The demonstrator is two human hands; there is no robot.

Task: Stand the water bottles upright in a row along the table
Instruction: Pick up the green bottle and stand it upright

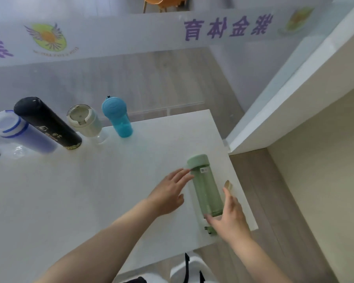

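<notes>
Green bottle (206, 188) sits right of centre, near the table (90, 190) edge. Our left hand (168, 193) and right hand (231, 217) flank it, spread wide, gripping nothing. Four bottles (117, 117) line the upper left, likely marking its destination.

A white table (90, 190) stands on grey wood-plank floor (151, 78), beside a frosted partition (131, 31) with purple lettering.

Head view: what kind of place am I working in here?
Probably a sports or fitness venue's office, not a home: a frosted glass partition with purple lettering and a winged logo, a white table, wood-look flooring.
</notes>
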